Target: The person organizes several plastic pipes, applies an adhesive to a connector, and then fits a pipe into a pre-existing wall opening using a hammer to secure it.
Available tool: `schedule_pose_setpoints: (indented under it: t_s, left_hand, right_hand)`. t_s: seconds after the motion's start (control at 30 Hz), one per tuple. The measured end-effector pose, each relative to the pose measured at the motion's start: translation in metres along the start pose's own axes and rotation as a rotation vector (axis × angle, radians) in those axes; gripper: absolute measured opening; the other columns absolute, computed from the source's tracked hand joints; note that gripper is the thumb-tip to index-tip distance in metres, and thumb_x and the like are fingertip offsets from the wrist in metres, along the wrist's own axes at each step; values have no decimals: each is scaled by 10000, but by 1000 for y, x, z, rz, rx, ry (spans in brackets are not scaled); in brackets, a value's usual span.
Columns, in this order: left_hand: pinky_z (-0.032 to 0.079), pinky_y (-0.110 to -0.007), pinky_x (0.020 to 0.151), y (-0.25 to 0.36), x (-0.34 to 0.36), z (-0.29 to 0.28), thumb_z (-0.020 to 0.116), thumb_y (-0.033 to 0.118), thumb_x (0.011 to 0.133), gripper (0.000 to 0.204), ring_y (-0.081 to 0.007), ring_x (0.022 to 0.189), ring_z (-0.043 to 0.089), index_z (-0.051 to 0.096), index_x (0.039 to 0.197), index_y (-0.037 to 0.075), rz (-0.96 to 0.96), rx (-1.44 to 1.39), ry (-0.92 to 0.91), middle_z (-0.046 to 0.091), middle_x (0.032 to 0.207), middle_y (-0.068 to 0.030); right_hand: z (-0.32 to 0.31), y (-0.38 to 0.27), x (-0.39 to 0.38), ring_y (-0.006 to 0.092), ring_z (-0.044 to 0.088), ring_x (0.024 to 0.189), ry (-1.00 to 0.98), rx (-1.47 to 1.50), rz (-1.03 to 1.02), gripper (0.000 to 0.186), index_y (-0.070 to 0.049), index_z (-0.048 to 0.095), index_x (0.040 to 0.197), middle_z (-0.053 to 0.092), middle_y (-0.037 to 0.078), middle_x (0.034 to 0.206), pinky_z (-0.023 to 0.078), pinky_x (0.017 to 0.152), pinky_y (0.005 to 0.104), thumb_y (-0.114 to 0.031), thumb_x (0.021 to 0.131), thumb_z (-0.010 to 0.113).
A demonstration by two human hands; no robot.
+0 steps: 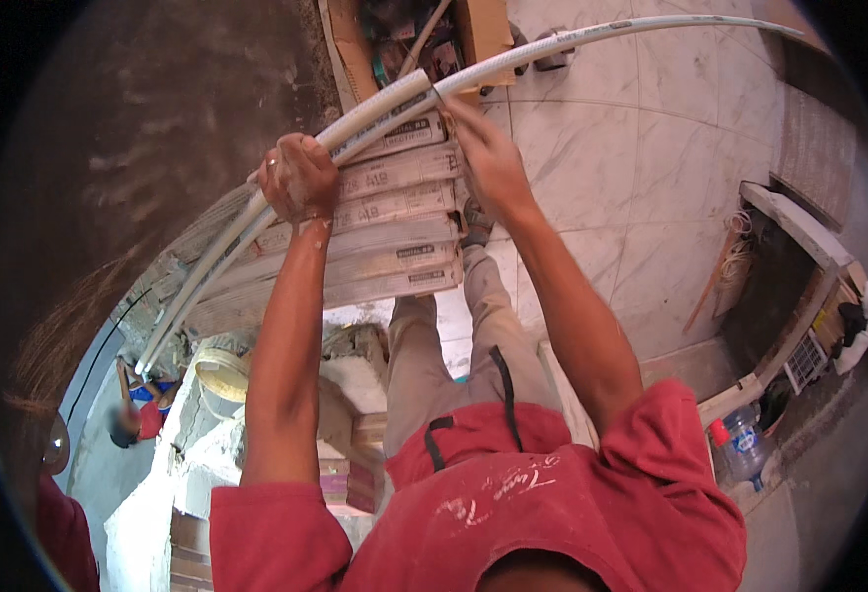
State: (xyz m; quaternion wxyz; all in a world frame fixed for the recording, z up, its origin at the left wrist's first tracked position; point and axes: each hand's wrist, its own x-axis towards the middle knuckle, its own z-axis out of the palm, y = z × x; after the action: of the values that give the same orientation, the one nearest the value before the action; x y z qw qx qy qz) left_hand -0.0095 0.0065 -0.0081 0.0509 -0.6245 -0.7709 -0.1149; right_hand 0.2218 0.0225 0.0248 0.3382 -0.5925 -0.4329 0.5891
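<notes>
Two white plastic pipes (380,113) lie side by side, curving across the far side of my view. One ends near my right hand, while the longer pipe (592,37) runs on to the upper right. My left hand (299,178) is closed around both lengths, knuckles up. My right hand (485,158) is at the longer pipe, beside the shorter one's end, its fingers bunched together. A thin dark edge shows at its fingertips; whether that is a blade or a mark on the pipe, I cannot make out.
Under the pipes is a stack of long flat cartons (395,232). Beyond them stands an open cardboard box (488,39) with jumbled contents. A bucket (222,375) and a distant person (143,419) are at left. A water jug (745,454) and a framed open unit (794,227) are at right.
</notes>
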Motion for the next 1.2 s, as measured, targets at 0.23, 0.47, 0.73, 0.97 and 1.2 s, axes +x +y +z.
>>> schedule_pose_setpoints:
  t_s: [0.23, 0.47, 0.73, 0.97, 1.2]
  left_hand:
    - [414, -434, 758, 9, 8, 0, 436, 245, 881, 177, -297, 727, 584, 523, 833, 98, 47, -24, 14, 595, 695, -102]
    - [417, -442, 746, 10, 6, -4, 422, 261, 893, 203, -306, 720, 581, 531, 836, 99, 32, -62, 26, 595, 709, -106]
    - [433, -447, 733, 6, 5, 1, 426, 271, 899, 217, -301, 706, 579, 532, 825, 97, 20, -86, 51, 583, 708, -102]
    - [435, -407, 757, 2, 0, 0, 453, 237, 884, 178, -270, 690, 573, 530, 789, 107, 15, -18, 19, 573, 669, -73]
    - [420, -429, 766, 10, 6, -1, 437, 260, 888, 193, -292, 723, 579, 528, 819, 104, 28, -31, 16, 593, 707, -89]
  right_hand:
    - [6, -6, 38, 229, 566, 1101, -3, 78, 45, 333, 27, 559, 1199, 616, 172, 1157, 400, 940, 284, -107, 913, 451]
    - [-8, -10, 9, 158, 503, 1163, -19, -34, -68, 375, 7, 495, 1291, 566, 142, 1231, 362, 989, 269, -104, 936, 446]
    - [-11, 0, -10, 91, 471, 828, -45, 41, -6, 373, -23, 500, 1303, 570, 17, 1027, 412, 759, 221, -130, 947, 472]
    - [-9, 1, -26, 202, 538, 1085, 103, 16, -5, 394, 61, 507, 1248, 585, 164, 1183, 376, 954, 276, -155, 920, 476]
    - [4, 11, 28, 198, 560, 969, 123, 123, 228, 284, 52, 571, 984, 608, 140, 997, 417, 872, 311, -213, 884, 542]
